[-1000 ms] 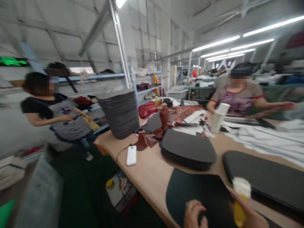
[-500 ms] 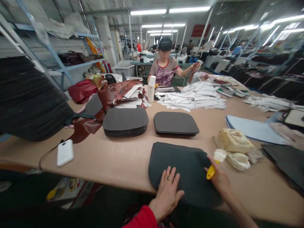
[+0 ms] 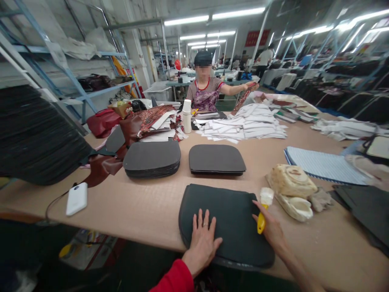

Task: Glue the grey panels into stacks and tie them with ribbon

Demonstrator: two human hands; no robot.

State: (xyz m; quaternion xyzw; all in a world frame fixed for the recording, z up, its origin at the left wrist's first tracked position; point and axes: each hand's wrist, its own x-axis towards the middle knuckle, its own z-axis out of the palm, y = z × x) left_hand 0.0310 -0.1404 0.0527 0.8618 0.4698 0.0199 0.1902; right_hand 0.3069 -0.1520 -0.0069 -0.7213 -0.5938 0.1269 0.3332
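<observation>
Dark panel (image 3: 235,211) lies on the tabletop (image 3: 136,205) directly beneath the left grip (image 3: 202,241), which rests on it released, fingers spread. The right grip (image 3: 272,230) grasps a yellow-handled brush (image 3: 261,221), its pale head pointing away from the wrist, at the panel's right edge; whether the fingertips touch the panel, I cannot tell. A stained cream container (image 3: 291,179) sits just beyond the right grip. Ahead of the left grip are two stacks of grey panels (image 3: 152,156); well to its left lies a white device (image 3: 77,198).
</observation>
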